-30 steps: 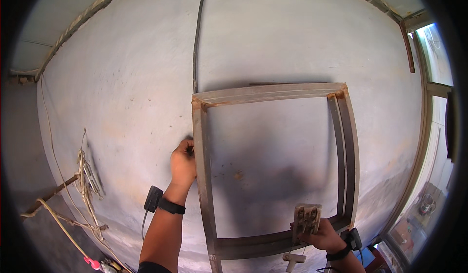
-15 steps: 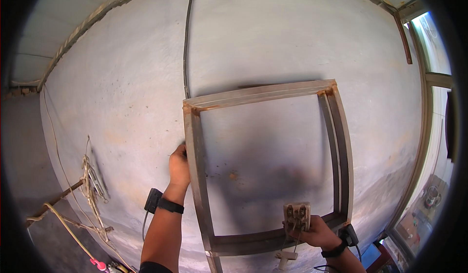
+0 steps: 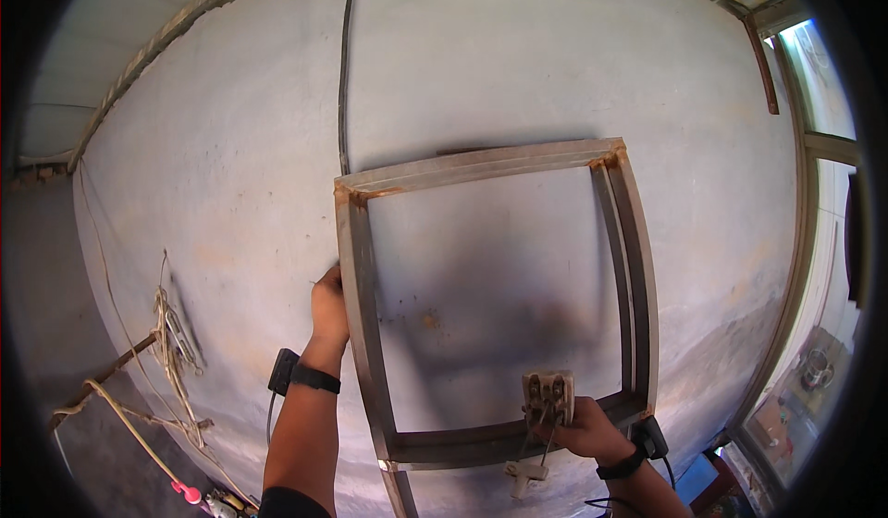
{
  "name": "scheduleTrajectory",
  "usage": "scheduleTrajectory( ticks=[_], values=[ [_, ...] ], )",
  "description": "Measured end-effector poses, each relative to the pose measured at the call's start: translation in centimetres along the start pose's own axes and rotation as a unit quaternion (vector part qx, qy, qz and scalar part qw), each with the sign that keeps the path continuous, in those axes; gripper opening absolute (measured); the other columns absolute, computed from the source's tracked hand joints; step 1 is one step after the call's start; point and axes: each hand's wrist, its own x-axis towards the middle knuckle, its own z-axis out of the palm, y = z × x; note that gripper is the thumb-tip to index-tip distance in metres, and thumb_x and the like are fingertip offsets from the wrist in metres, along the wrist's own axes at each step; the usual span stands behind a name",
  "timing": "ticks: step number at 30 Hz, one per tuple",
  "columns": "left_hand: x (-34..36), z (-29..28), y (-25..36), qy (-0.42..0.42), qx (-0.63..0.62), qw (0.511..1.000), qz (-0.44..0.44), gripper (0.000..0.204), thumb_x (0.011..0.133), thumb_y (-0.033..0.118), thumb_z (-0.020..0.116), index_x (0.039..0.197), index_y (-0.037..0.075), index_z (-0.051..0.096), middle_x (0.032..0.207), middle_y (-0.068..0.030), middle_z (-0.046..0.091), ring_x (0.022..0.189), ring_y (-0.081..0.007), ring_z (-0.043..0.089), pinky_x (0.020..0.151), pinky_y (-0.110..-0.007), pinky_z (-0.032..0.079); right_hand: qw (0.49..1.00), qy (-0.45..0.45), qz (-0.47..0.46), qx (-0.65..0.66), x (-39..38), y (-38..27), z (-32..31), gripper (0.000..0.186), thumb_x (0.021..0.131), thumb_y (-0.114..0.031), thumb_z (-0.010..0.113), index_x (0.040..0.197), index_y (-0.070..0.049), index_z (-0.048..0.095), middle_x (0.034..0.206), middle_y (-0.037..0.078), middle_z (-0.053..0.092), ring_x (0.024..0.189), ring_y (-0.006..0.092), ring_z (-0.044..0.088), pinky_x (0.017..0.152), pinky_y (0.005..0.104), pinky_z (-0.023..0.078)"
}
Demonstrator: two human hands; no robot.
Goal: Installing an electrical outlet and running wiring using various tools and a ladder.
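Head view: holding block point(image 3: 548, 396) in closed right hand point(image 3: 589, 432) before bottom of frame point(image 3: 365, 333), unfixed, with pale piece point(image 3: 524, 474) dangling. Can't tell left hand's point(image 3: 328, 313) grip, fingertips hidden at frame's left edge.

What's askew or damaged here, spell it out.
The metal frame shows rust-coloured patches at its upper corners and looks tilted, though the lens may exaggerate that. A small pale piece hangs beneath the grimy fitting in the right hand, seemingly loose.

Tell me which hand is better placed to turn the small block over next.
Right, I'd judge: the right hand holds the block, while the left hand is away at the left side of the frame, its fingertips out of sight.
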Motion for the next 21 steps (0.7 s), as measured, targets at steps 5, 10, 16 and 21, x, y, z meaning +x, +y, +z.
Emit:
scheduleTrajectory(
  ticks=[5, 10, 16, 21],
  values=[
    [-0.2, -0.3, 0.1, -0.013, 0.020, 1.000, 0.015, 0.018, 0.083, 0.012, 0.063, 0.092, -0.003, 0.067, 0.075, -0.0145, 0.069, 0.067, -0.0178, 0.065, 0.062, -0.032, 0.051, 1.000, 0.006, -0.004, -0.016, 0.2, 0.5, -0.1, 0.031, 0.086, -0.008, 0.070, 0.114, 0.003, 0.063, 0.104, 0.008, 0.068, 0.095, 0.0148, 0.064, 0.082, 0.0294, 0.053],
    [-0.3, 0.0, 0.0, -0.027, -0.056, 0.998, -0.032, 0.017, 0.082, 0.009, 0.064, 0.093, -0.002, 0.068, 0.075, -0.0118, 0.069, 0.066, -0.0135, 0.063, 0.062, -0.030, 0.051, 1.000, 0.011, -0.005, -0.010, 0.2, 0.3, 0.1, 0.031, 0.086, -0.008, 0.070, 0.114, 0.003, 0.062, 0.104, 0.008, 0.068, 0.094, 0.0152, 0.064, 0.082, 0.0295, 0.053],
    [-0.1, -0.2, -0.3, -0.035, -0.016, 0.999, 0.005, 0.018, 0.079, 0.009, 0.066, 0.094, -0.001, 0.068, 0.077, -0.0129, 0.070, 0.067, -0.0184, 0.067, 0.063, -0.031, 0.052, 1.000, 0.020, 0.009, -0.010, 0.1, -0.4, 0.3, 0.031, 0.086, -0.009, 0.069, 0.114, 0.003, 0.063, 0.104, 0.008, 0.068, 0.095, 0.0156, 0.064, 0.083, 0.0303, 0.053],
    [0.6, -0.4, -1.1, -0.028, 0.029, 0.998, 0.049, 0.017, 0.081, 0.013, 0.067, 0.090, -0.001, 0.067, 0.079, -0.0166, 0.070, 0.070, -0.0231, 0.068, 0.065, -0.033, 0.053, 1.000, 0.022, 0.014, 0.004, 0.2, -0.6, 0.6, 0.031, 0.087, -0.010, 0.069, 0.114, 0.003, 0.063, 0.104, 0.008, 0.068, 0.095, 0.0153, 0.064, 0.084, 0.0303, 0.052]
  ],
)
